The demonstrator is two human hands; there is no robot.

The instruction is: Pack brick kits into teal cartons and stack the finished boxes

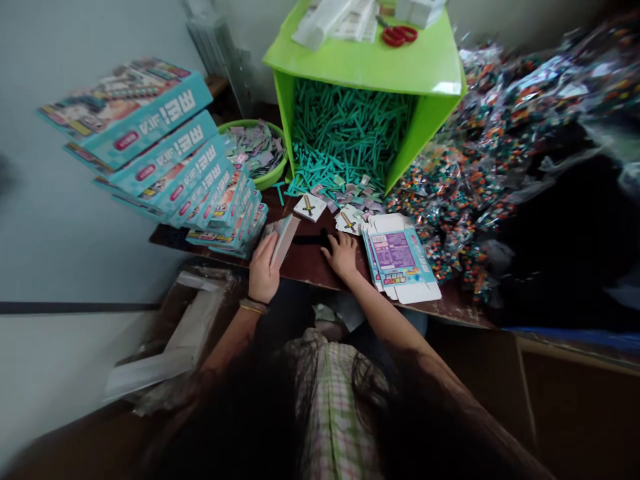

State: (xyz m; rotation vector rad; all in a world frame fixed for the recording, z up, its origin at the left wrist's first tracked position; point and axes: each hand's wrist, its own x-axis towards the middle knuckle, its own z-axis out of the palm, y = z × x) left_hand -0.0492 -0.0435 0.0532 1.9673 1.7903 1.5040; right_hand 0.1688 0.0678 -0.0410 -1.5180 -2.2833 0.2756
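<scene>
My left hand [264,272] is wrapped around a small cardboard box [286,241], which stands tilted above the table's front edge. My right hand [343,256] rests on the dark red table [313,262], fingers stretched out and apart, close to a dark strip [311,239]. Just beyond its fingertips lies a fanned pile of white cards with a pixel sword [349,219]. A second stack of sword cards [310,207] sits further left. To the right of my right hand, flattened blue-and-purple cartons [400,259] lie in a pile.
Printed blue boxes [173,143] form a tall leaning stack at left. A green bin [367,70] holds teal sticks [350,127], with red scissors [399,35] on top. Behind the stack is a green basin of small packets [257,148]. Bags of colourful pieces [465,180] fill the right.
</scene>
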